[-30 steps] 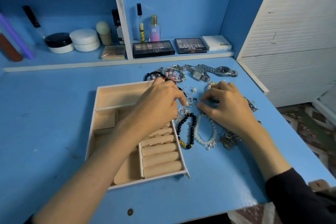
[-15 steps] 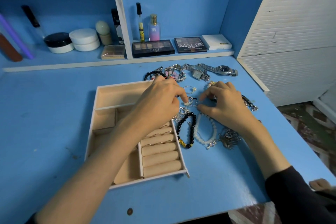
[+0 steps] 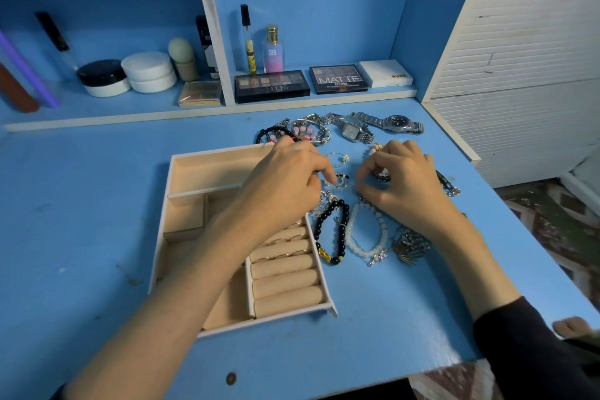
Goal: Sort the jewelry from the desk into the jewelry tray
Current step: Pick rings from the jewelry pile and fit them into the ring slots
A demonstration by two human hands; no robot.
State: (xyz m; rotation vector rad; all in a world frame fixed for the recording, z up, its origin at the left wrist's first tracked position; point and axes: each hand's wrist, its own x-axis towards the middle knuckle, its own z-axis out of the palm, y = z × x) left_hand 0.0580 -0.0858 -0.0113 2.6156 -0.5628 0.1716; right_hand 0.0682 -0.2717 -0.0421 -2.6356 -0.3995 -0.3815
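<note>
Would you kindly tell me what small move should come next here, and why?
Probably the left hand should pinch the small silver piece at its fingertips and carry it into the jewelry tray. The piece lies on the desk between that hand and the right hand, beside the tray, whose ring rolls hold few rings. Whether either hand already grips anything is unclear.

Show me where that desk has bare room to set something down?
Bare desk lies left of the jewelry tray and along the front edge below it. Right of the tray is crowded: bracelets, watches, left hand and right hand.
</note>
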